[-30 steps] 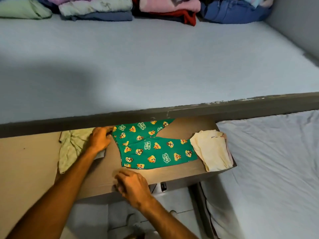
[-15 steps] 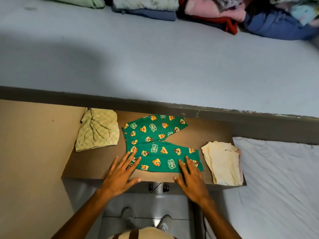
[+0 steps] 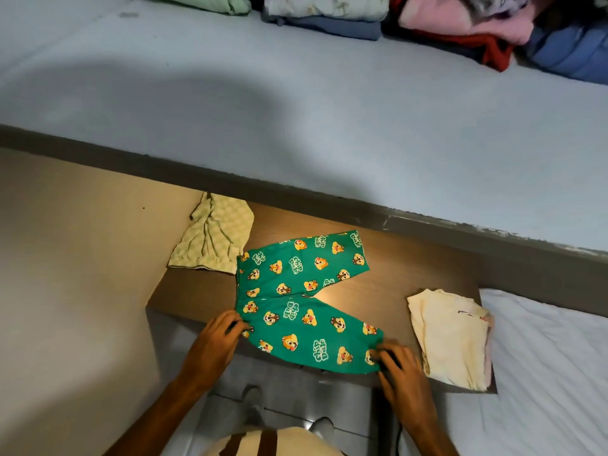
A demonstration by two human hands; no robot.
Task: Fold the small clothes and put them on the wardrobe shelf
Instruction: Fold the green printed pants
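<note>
Since half a second ago both hands have gone from lying flat and spread near the front edge of the bench (image 3: 394, 268) to closing on the green trousers (image 3: 302, 291). The left hand (image 3: 218, 337) now pinches the waistband corner of the nearer leg, and the right hand (image 3: 396, 363) pinches that leg's cuff; both grips are closed on fabric, fingers curled. The trousers lie flat on the bench in a V, the farther leg angling up toward the grey ledge, the nearer leg partly overhanging the front edge.

With both ends of the nearer leg held, the smoothing looks finished and the fold seems about to start: most likely the nearer leg gets lifted and laid over the farther one.

A crumpled pale green cloth (image 3: 214, 238) lies at the trousers' waist end, touching or just overlapping it, not yet folded. A cream garment (image 3: 450, 337) sits folded to the right, near the cuff but apart from it. Folded piles (image 3: 329, 11) rest along the far side of the grey surface above.
</note>
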